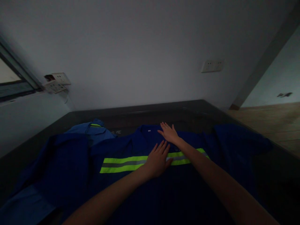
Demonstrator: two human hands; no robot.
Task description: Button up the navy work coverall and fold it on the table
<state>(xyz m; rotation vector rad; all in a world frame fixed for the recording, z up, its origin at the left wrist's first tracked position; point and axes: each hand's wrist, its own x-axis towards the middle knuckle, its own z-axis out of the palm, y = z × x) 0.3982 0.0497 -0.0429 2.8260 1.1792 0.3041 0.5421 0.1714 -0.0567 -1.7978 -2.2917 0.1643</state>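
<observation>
A dark blue work jacket (122, 184) lies spread on the dark table, its collar toward the wall and its sleeves out to both sides. A yellow-green reflective band (124, 164) with a grey stripe crosses its chest. My left hand (157, 159) rests flat on the chest over the band, fingers stretched. Farther up, my right hand (169, 133) lies by the collar with its fingers spread, palm down. Neither hand grips anything. My forearms cover part of the band and the lower front, which is very dark.
A lighter blue garment (93, 129) with a small yellow-green strip lies partly under the jacket's left-hand sleeve. The dark table (140, 113) meets a grey wall. Wall sockets (212, 66) are on the right, with more sockets (58, 82) beside a window at left.
</observation>
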